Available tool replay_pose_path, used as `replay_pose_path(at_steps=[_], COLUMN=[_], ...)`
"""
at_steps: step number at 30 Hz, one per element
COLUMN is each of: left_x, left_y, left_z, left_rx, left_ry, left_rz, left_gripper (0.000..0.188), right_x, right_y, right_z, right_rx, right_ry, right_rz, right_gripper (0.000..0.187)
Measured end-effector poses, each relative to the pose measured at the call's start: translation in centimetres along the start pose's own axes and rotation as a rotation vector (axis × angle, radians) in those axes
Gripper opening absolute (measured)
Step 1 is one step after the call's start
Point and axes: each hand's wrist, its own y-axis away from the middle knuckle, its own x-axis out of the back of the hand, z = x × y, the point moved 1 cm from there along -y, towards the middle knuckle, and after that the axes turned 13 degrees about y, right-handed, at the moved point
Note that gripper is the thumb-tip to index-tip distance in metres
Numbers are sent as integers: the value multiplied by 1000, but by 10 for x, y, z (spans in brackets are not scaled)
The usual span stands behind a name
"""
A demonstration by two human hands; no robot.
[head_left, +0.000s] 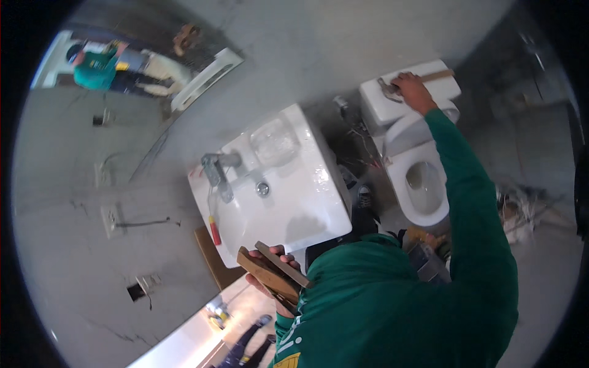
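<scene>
My left hand (287, 259) is closed around several pieces of wood (270, 276), held close to my body by the near edge of the white washbasin (282, 221). My right arm reaches far forward to the toilet's cistern lid (434, 93). There my right hand (412, 89) grips a hammer (438, 75) lying on the lid; its metal head shows left of my fingers and its wooden handle to the right. A screwdriver with a red and yellow handle (215, 232) rests on the basin's left side, below the grey tap (215, 172).
The toilet bowl (423, 184) stands uncovered, its lid raised. Loose wires hang from openings in the left wall, near a socket (110, 221). A mirror (123, 67) is at upper left. Another person's legs (245, 343) show at lower left. Cluttered items (429, 260) lie beside me.
</scene>
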Motion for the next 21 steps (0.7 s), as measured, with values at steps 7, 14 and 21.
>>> replay_pose_path(at_steps=[7,14,21], left_x=[7,29,35], left_y=[-11,-7,15], left_z=[19,42,47], left_rx=[106,321,438], left_ry=[-122,-34,-123], left_rz=[168,204,148], left_gripper=[64,68,68], right_x=[102,216,280], right_y=[59,230,272], right_z=[-67,-341,-417], right_rx=[-339,-162,-127], right_ry=[-329,-1557,-1145], right_rz=[141,-435,-447], right_gripper=[35,51,67])
